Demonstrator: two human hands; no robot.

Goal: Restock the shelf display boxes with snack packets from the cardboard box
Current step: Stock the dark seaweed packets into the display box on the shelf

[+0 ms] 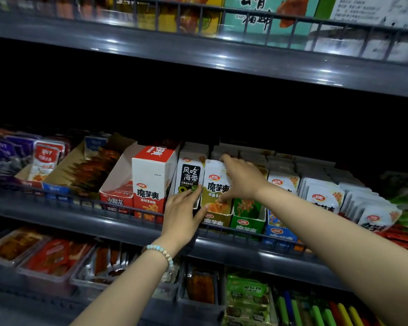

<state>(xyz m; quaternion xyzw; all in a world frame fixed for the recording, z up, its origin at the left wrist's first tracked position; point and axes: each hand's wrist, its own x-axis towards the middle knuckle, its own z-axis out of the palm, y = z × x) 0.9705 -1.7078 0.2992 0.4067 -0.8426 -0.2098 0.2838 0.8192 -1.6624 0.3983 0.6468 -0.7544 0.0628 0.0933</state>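
Head view: the right hand (242,182) grips the upright olive packets (216,184), fingers over their top edge and thumb low on the front face, seating them in the olive display box (216,221) directly beneath it. The left hand (183,209), fingers straight and together, presses flat against the kelp box (190,175) just left of those packets. Right of the right wrist, rows of white packets (323,198) look full. Under that wrist the green display box (246,228) looks low, and well left of the left hand the red display box (117,201) looks nearly empty, so restocking seems partway. The cardboard box is out of sight.
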